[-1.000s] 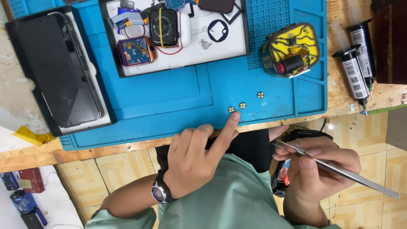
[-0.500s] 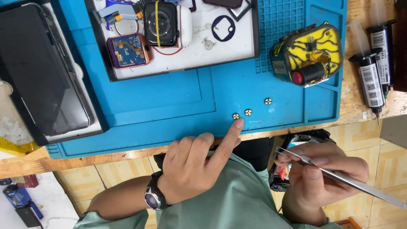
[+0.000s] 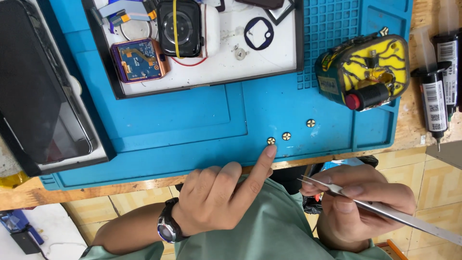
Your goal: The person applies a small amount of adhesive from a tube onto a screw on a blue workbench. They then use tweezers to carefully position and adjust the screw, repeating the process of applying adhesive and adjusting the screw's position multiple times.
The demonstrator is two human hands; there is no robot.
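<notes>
Your left hand (image 3: 211, 204) (forefinger out) touches 1 of 3 brass discs (image 3: 271, 141); your right hand (image 3: 365, 204) pinches tweezers (image 3: 385, 212) pointing upper-left, beside 2 black white-labelled syringes (image 3: 435, 96).

1. The metal tweezers (image 3: 385, 212) were cut off by the frame edge at four o'clock, and their grip was partly covered by the right hand (image 3: 361, 204).
2. The dark tablet (image 3: 38, 86) was cropped at nine o'clock.
3. The two glue syringes (image 3: 435, 91) were cropped at two o'clock.
4. The markings on three small round parts (image 3: 286, 136) were too small to be made out.
</notes>
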